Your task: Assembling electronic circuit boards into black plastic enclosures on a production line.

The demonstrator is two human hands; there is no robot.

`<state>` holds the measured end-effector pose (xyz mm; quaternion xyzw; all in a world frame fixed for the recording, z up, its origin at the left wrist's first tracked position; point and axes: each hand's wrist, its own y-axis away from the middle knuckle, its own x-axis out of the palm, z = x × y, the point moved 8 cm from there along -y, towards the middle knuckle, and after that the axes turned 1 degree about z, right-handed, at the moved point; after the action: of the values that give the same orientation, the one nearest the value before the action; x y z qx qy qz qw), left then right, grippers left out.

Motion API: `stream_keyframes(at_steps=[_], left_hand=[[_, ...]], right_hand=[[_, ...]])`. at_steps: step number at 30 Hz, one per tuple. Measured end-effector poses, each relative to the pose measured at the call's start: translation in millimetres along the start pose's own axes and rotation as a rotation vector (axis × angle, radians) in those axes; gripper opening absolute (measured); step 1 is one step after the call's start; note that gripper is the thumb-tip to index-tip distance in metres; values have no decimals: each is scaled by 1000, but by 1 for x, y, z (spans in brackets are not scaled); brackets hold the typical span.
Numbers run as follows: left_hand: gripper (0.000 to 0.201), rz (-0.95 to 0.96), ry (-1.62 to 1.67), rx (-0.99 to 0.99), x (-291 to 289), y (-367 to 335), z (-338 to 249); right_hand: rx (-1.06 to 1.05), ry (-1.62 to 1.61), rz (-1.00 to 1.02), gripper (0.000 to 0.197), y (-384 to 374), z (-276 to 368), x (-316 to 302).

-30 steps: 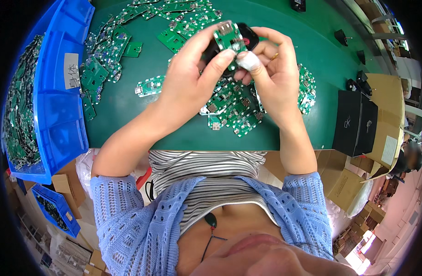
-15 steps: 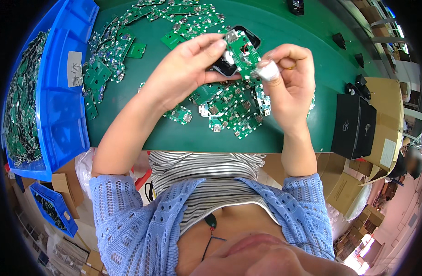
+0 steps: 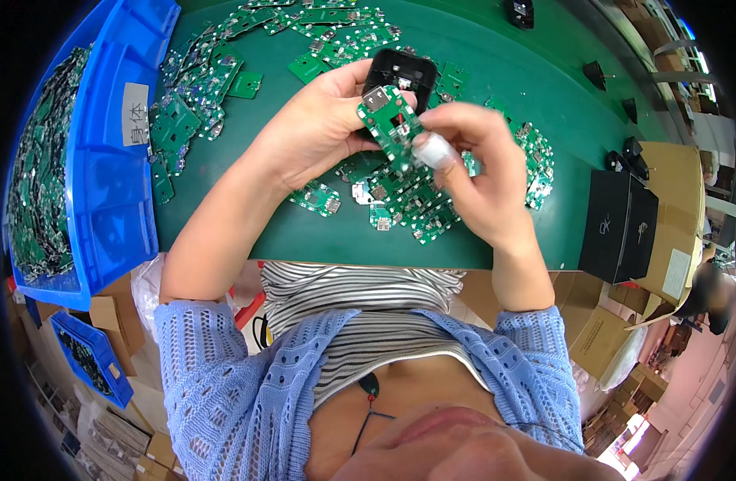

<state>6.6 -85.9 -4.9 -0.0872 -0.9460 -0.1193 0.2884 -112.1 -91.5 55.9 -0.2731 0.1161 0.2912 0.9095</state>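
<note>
My left hand (image 3: 320,120) is closed around a small open black plastic case (image 3: 420,74). A green circuit board (image 3: 378,122) with a silver metal port is tilted over the near part of that case. My right hand (image 3: 496,180) pinches the board's lower right end between thumb and fingers. White wrapping (image 3: 436,151) covers the tip of the right thumb, and its fingers are a little blurred. A small red part shows in the board's cut-out. Whether the board touches the case is hidden by the hands.
Loose green boards (image 3: 412,196) lie in a heap beneath my hands on the green table (image 3: 320,240). More boards (image 3: 179,120) spread at the left and far side. A blue bin (image 3: 115,200) full of boards borders the left; a black box (image 3: 616,224) stands right.
The board has moved left and nearer to me, together with my right hand. My left hand has turned the case more upright, so its open inside shows.
</note>
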Motion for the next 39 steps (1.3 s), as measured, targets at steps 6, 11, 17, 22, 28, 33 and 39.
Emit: stream_keyframes(at_steps=[6, 11, 17, 22, 28, 33, 39], left_hand=[[30, -130, -125, 83, 4, 6, -2], [31, -130, -296, 161, 9, 10, -4], [42, 8, -88, 166, 27, 11, -5], [43, -58, -188, 157, 24, 12, -5], [41, -61, -209, 175, 23, 12, -4], [40, -77, -227, 189, 25, 11, -2], [32, -81, -358, 341, 30, 15, -13]], right_hand=[[-384, 451, -5, 33, -8, 21, 0], [-494, 467, -1, 32, -6, 28, 2], [-349, 523, -198, 25, -11, 12, -26], [-371, 532, -195, 22, -10, 18, -25], [-366, 509, -173, 23, -10, 21, -19], [-367, 605, -129, 24, -12, 18, -12], [-476, 681, -103, 30, -7, 26, 1]])
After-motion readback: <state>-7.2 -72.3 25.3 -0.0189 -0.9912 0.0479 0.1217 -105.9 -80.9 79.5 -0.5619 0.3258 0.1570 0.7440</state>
